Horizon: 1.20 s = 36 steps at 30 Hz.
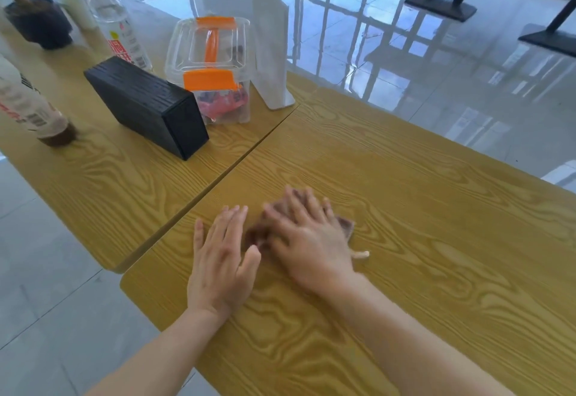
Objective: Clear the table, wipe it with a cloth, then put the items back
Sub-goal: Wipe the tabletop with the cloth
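Looks like the wiping stage. Pressing a small brown cloth [345, 225] flat onto the yellow wood-grain laminate table [420, 208] with the right hand [307, 240], fingers spread and straight, nothing curled round the fabric; blurred, so probably mid-stroke. Resting the left hand [223, 258] open and flat on the bare tabletop just beside the cloth, gripping nothing.

To do this well: keep the palm's weight over the middle of the cloth to stop bunching or slipping out from under the fingers. Work in overlapping passes along the grain, out to the rounded edges and up to the seam with the neighbouring table [124, 183]. Lift the bracing left hand away in time to cover that patch too.

Smooth, faintly glossy surface with printed grain, likely little drag. Soft, thin-looking cloth with a pale tag or strip poking out on its right side.

Parked on the neighbouring table, well apart from the hands: a ribbed matt black rectangular box [140, 99], just beside it a clear plastic container with orange clasps [212, 62], a clear plastic water bottle [115, 21], a folded white card stand [271, 53], a labelled bottle of brown drink [34, 109]. Hard, light shapes, probably easy to carry back one at a time.
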Each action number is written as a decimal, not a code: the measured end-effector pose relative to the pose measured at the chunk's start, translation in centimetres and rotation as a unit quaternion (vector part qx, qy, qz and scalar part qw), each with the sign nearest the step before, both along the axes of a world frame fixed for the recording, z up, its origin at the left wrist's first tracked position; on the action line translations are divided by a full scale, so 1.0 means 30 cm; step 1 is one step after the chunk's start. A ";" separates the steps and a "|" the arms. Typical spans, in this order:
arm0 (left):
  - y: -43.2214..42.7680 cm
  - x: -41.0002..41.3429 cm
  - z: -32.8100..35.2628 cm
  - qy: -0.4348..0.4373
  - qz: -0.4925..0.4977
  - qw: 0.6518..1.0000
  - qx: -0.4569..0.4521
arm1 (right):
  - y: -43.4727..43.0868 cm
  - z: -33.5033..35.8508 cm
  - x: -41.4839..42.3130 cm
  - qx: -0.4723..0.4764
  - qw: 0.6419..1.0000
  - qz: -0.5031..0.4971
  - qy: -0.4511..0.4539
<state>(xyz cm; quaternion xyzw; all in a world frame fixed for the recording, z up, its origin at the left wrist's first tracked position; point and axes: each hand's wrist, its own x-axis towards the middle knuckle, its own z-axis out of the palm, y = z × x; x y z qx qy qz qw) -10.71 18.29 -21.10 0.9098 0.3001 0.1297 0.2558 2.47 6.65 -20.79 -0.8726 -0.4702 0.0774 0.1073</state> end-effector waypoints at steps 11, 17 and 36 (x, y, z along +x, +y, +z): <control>-0.010 0.028 -0.006 0.114 -0.013 0.988 0.100 | 0.036 0.016 0.477 -0.061 0.956 -0.286 0.023; 0.071 0.003 0.026 0.116 -0.055 0.987 0.095 | -0.073 0.016 0.019 -0.024 0.999 0.028 -0.013; 0.219 -0.005 -0.007 0.146 -0.157 0.966 0.146 | 0.270 0.026 0.240 -0.035 0.998 -0.052 -0.024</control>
